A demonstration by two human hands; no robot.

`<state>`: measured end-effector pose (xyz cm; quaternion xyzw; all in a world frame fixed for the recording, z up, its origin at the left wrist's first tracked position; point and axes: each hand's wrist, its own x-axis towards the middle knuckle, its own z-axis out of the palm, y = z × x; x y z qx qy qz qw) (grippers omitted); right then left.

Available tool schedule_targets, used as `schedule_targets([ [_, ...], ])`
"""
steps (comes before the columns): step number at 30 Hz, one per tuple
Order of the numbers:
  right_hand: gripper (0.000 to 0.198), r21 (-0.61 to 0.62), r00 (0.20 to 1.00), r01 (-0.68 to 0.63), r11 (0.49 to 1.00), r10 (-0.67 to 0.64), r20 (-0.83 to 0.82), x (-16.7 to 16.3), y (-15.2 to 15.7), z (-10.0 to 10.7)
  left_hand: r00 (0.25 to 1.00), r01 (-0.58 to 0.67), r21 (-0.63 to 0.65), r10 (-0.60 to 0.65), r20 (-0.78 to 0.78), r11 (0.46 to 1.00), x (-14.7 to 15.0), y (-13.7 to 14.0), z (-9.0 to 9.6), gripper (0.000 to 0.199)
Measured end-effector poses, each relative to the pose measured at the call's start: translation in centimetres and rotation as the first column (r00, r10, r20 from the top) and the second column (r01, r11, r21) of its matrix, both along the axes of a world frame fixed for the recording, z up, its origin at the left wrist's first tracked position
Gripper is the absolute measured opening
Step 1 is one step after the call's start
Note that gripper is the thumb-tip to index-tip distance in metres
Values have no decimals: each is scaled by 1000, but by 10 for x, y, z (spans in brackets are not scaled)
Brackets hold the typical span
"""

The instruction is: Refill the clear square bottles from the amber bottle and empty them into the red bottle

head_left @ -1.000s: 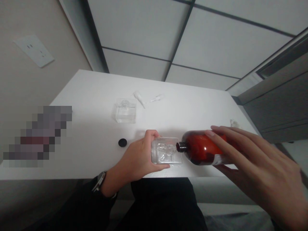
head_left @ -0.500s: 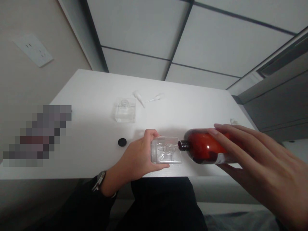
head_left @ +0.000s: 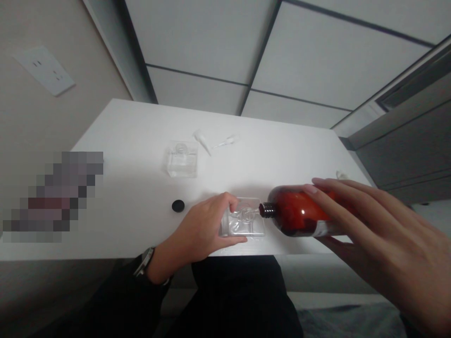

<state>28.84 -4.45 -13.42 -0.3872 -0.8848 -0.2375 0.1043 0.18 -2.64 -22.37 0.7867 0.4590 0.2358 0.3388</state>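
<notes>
My left hand [head_left: 206, 225] grips a clear square glass bottle [head_left: 248, 227] near the table's front edge, its thumb along the near side and fingers around the far side. My right hand [head_left: 380, 234] is wrapped round a reddish-brown bottle [head_left: 299, 211] tipped onto its side. The brown bottle's dark threaded neck points left, and clear liquid runs from its mouth toward the opening of the square bottle. A black round cap [head_left: 178, 205] lies on the table left of my left hand. The label of the brown bottle is mostly hidden by my fingers.
A second clear square bottle [head_left: 182, 162], holding clear liquid, stands farther back on the white table [head_left: 282, 150]. Two small translucent pieces, a cone-shaped tip [head_left: 202, 142] and a thin dropper-like one [head_left: 226, 141], lie beside it. A blurred-out object [head_left: 52, 197] is at the left edge.
The fingers of my left hand have shifted over the far side of the square bottle. My right hand keeps the brown bottle tipped, with liquid still running out.
</notes>
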Motion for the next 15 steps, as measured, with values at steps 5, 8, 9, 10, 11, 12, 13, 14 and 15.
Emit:
schedule_targets([
  [5,83,-3,1000,9,1000,-9,1,1,0,1,1000,4,4,-4,-26,1000,0,1,-1,49],
  [8,82,6,1000,15,1000,-15,23,0,1,1,1000,18,16,-18,-15,1000,-1,0,0,47],
  [9,81,15,999,12,1000,-12,31,0,1,2,1000,23,20,-22,-9,1000,-1,0,0,46],
  [10,79,28,999,6,1000,-7,35,0,2,2,1000,26,25,-26,-4,999,-1,0,0,45],
  [11,76,33,999,1,999,-2,37,0,2,1,1000,30,32,-30,3,999,-1,0,-1,45],
  [12,74,36,999,0,999,-1,36,1,2,1,999,32,38,-33,10,999,-1,0,-1,45],
  [13,71,38,1000,3,999,-5,31,1,2,1,999,34,44,-35,17,998,-1,0,-1,45],
  [14,71,33,999,10,999,-11,30,1,2,1,999,32,50,-33,21,998,-1,0,-1,45],
  [15,72,30,999,16,999,-17,28,1,2,1,999,30,54,-31,25,998,-1,0,-1,45],
])
